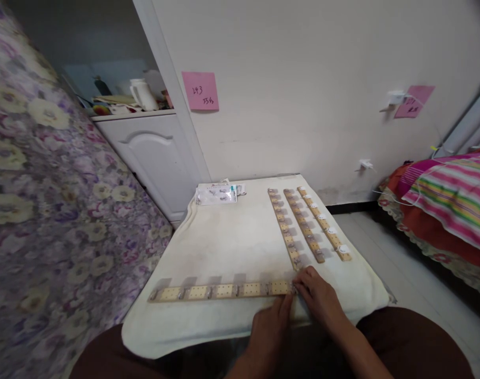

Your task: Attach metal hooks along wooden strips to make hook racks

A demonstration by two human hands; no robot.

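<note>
A light wooden strip (224, 290) with small drilled holes lies crosswise near the front of the cloth-covered table. Several clear pieces with small metal parts sit along it at even gaps. My left hand (268, 327) is closed at the strip's right end, its fingertips gripping the front edge. From the right, my right hand (318, 296) pinches at the same end; my fingers hide most of the small fitting there. Similar strips stand lengthwise at the right: a left one (281, 223), a middle one (303, 223) and a right one (323, 223) with white round pieces.
A clear packet (216, 194) with small items lies at the table's (228, 237) back left. Behind is a wall with pink notes (200, 91) and plugs (365, 163). A floral curtain (66, 210) hangs at the left; a bed with striped cover (453, 184) is at the right.
</note>
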